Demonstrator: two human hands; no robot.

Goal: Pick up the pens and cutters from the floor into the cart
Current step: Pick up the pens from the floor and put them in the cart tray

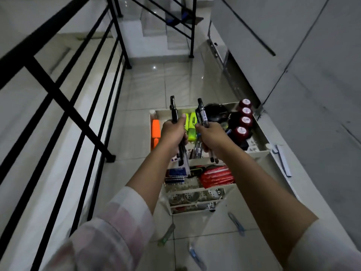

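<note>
Head view | left hand (pixel 172 132) grips pens (pixel 174 112) | right hand (pixel 212 136) grips pens, above cart (pixel 257 132)

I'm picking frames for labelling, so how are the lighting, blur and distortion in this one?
Head view: dim, bluish light; small glare spots on the floor tiles; wide-angle bending of the railing and wall; cart and pens fairly sharp; cutters on the floor and the left sleeve smeared by blur.
</note>
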